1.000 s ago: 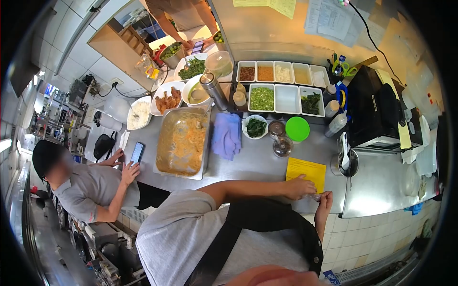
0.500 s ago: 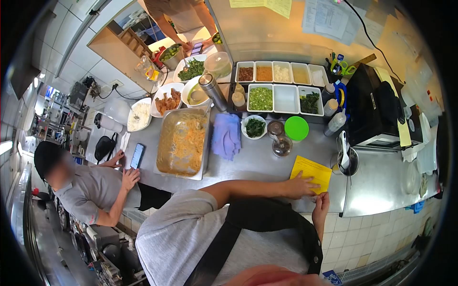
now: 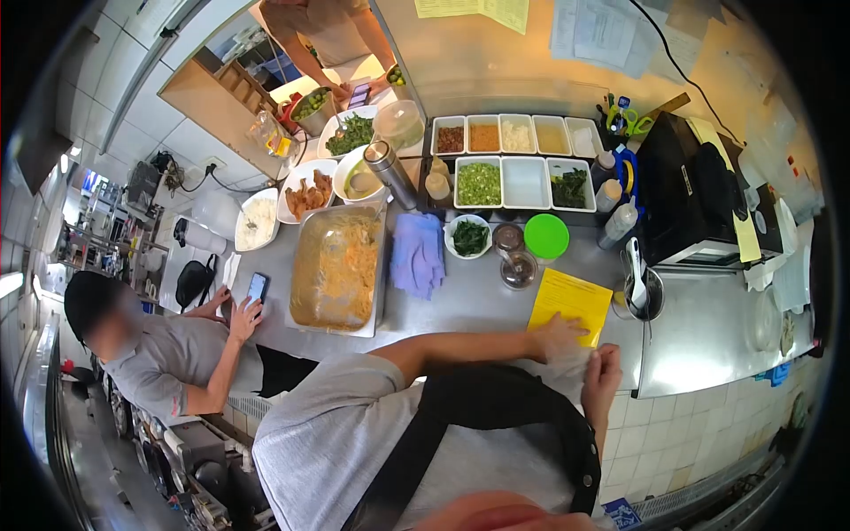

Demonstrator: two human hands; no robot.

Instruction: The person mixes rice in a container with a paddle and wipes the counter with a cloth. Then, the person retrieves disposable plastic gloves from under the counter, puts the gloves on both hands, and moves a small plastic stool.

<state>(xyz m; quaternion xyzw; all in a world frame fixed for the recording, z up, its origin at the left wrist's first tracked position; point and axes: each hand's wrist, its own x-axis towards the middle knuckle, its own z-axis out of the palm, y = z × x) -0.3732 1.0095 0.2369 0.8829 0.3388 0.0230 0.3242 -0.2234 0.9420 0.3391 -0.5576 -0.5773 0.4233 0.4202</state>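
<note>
My left hand [image 3: 554,334] reaches over the lower part of a yellow sheet [image 3: 572,301], fingers stretched out. Thin clear plastic [image 3: 567,360], perhaps a disposable glove, shows around the back of that hand and wrist. Just to the right, my right hand [image 3: 602,376] is closed, its fingertips pinching the plastic's edge. Above the sheet stand a tub with a green lid [image 3: 546,236] and a glass jar [image 3: 518,271]. To the sheet's right is a metal pot [image 3: 652,298] with a white-handled utensil in it.
A metal pan [image 3: 293,292] with orange-brown food sits beside a purple cloth [image 3: 417,252]. White trays [image 3: 526,183] of toppings stand at the back, a black machine [image 3: 677,195] to the right. At left, a person [image 3: 168,354] handles a phone [image 3: 257,288].
The clear plastic now stretches wider between my hands and around my left hand. My right hand has risen slightly. The co-worker's hand has moved up over the phone.
</note>
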